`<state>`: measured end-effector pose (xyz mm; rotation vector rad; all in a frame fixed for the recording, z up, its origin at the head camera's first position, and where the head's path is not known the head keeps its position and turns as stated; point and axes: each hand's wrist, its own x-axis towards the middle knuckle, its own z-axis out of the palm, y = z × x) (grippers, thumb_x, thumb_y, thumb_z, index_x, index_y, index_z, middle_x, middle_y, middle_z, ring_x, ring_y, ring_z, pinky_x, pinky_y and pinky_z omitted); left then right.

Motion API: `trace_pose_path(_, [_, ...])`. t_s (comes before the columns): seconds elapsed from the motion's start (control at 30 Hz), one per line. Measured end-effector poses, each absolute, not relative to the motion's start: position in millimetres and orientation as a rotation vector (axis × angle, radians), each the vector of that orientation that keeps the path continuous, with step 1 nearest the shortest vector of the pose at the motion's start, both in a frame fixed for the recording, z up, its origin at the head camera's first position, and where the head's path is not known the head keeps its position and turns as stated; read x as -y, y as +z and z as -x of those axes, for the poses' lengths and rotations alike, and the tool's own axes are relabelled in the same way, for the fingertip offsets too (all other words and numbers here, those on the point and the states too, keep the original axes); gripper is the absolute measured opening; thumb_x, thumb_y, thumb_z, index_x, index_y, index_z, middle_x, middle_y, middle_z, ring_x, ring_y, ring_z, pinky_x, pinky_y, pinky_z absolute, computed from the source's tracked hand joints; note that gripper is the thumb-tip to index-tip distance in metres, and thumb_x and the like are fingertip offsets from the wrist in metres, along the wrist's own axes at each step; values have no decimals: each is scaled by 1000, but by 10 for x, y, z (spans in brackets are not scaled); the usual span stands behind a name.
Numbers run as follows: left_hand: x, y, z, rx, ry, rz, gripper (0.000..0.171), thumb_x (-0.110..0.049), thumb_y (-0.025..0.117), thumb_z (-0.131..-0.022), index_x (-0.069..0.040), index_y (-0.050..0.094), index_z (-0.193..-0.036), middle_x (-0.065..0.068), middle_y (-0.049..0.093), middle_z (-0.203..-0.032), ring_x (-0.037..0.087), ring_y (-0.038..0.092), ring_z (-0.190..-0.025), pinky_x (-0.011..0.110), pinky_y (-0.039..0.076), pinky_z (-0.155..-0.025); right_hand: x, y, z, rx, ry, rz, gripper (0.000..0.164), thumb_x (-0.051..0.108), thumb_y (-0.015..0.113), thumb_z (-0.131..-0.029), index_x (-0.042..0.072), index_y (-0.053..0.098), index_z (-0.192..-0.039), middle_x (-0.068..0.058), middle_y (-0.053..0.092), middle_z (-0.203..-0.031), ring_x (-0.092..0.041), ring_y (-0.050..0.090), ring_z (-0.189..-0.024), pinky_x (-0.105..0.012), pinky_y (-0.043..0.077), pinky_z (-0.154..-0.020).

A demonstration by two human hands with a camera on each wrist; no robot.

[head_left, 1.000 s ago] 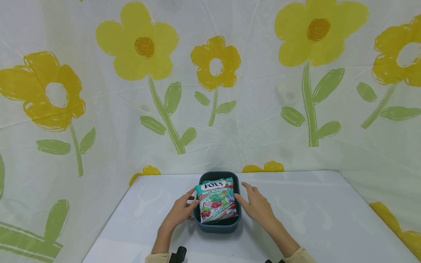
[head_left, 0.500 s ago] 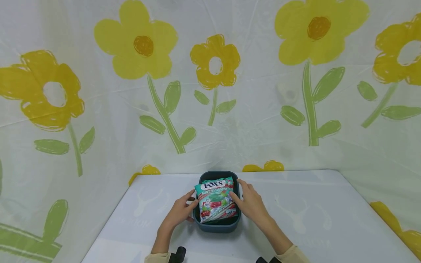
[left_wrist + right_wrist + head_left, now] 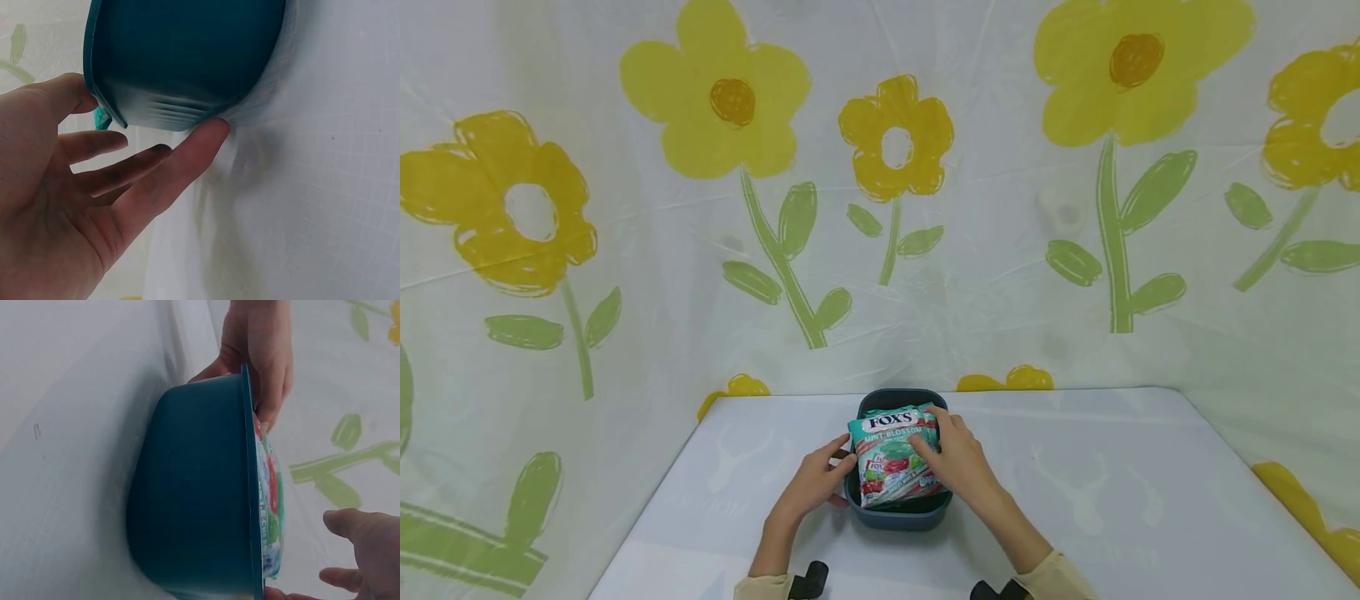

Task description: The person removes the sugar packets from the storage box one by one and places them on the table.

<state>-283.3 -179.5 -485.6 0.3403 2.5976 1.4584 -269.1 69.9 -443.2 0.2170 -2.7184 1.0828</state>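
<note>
A dark teal tub (image 3: 898, 522) stands on the table with a green and red bag of FOX'S candy (image 3: 887, 467) lying in its mouth. Behind that bag, more green packaging shows. My left hand (image 3: 811, 482) is at the tub's left side; in the left wrist view its fingers (image 3: 178, 164) reach loosely along the tub wall (image 3: 187, 56). My right hand (image 3: 964, 467) lies over the tub's right rim, thumb above the bag. Seen from the right wrist, that thumb (image 3: 344, 523) stands apart from the bag (image 3: 270, 506), while lower fingers meet the rim.
The white table (image 3: 1075, 500) extends to both sides of the tub. Close behind its back edge hangs a white cloth (image 3: 985, 275) printed with yellow flowers, which also covers the sides.
My right hand has moved left, from beside the tub to over its right rim and the bag's edge. The left hand, tub and bag have stayed put.
</note>
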Motion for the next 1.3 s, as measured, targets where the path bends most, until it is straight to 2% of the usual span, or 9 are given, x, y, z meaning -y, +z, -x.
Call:
trace_pose_path(0.3, [1791, -4842, 2822, -2577, 1462, -341, 63, -37, 53, -101, -2, 34, -151, 27, 54, -132, 22, 62, -96, 35, 62, -59, -583, -4461, 2696, 2798, 1043, -182, 66, 39, 68, -91, 11, 43, -145, -23, 57, -129, -33, 62, -102, -52, 60, -83])
trace_pose_path(0.63, [1794, -4850, 2817, -2568, 1472, -344, 63, -37, 53, -101, -3, 35, -151, 26, 55, -132, 22, 62, -95, 35, 62, -59, -498, -4513, 2675, 2849, 953, -251, 67, 42, 66, -92, 4, 46, -143, -24, 62, -124, -35, 63, -105, -55, 55, -89])
trace_pose_path(0.9, [1805, -4840, 2790, -2546, 1479, -346, 63, -36, 52, -101, -2, 34, -151, 26, 55, -131, 21, 63, -94, 36, 62, -60, -480, -4550, 2701, 2807, 1036, -228, 67, 41, 70, -89, 3, 49, -140, -25, 62, -121, -32, 61, -98, -53, 57, -87])
trace_pose_path(1.13, [1797, -4834, 2808, -2533, 1491, -355, 61, -35, 51, -102, -1, 34, -151, 26, 54, -132, 22, 63, -97, 36, 62, -59, -548, -4578, 2777, 2757, 1219, -179, 61, 37, 69, -90, 8, 52, -140, -21, 61, -133, -38, 62, -114, -58, 54, -93])
trace_pose_path(1.3, [1791, -4864, 2821, -2527, 1502, -356, 62, -36, 52, -102, -2, 35, -151, 26, 55, -132, 23, 63, -98, 35, 62, -59, -561, -4597, 2787, 2759, 1222, -190, 59, 37, 69, -90, 9, 54, -139, -21, 62, -132, -38, 62, -112, -58, 54, -91])
